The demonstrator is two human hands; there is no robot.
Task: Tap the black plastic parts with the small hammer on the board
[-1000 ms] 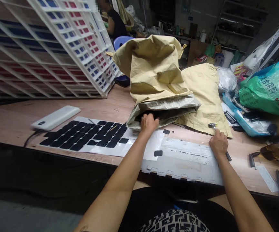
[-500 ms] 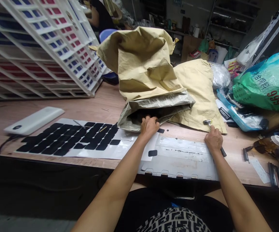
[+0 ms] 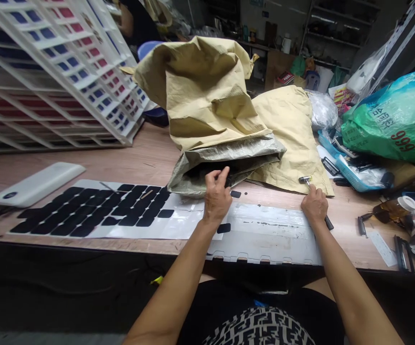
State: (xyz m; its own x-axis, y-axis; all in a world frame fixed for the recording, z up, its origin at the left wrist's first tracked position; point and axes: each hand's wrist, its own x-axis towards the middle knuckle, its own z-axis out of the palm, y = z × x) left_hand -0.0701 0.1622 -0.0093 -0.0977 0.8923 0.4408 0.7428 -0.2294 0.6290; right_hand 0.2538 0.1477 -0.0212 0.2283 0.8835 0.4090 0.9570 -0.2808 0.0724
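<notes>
At the mouth of an open tan sack [image 3: 214,96] with a grey lining, my left hand [image 3: 217,196] has its fingers pinched on a small black piece [image 3: 229,180], mostly hidden by the fingers and the dark opening. My right hand [image 3: 315,205] is closed around the handle of a small hammer [image 3: 305,179], its yellowish head sticking out above the fist. That fist rests by the right end of a flat grey board [image 3: 264,239]. Left of the board, a white sheet [image 3: 178,225] carries rows of black rounded pads [image 3: 95,206].
A white plastic basket [image 3: 117,129] leans at the left, behind a white device [image 3: 38,184] with a cable. A second tan sack [image 3: 286,134] lies behind my right hand. At the right are a green bag [image 3: 390,115], a blue tray [image 3: 358,177] and an amber bottle [image 3: 390,211].
My left hand has drawn back out of the sack's mouth towards me, with a small black piece now at its fingers. My right hand keeps hold of the hammer. The view has shifted slightly.
</notes>
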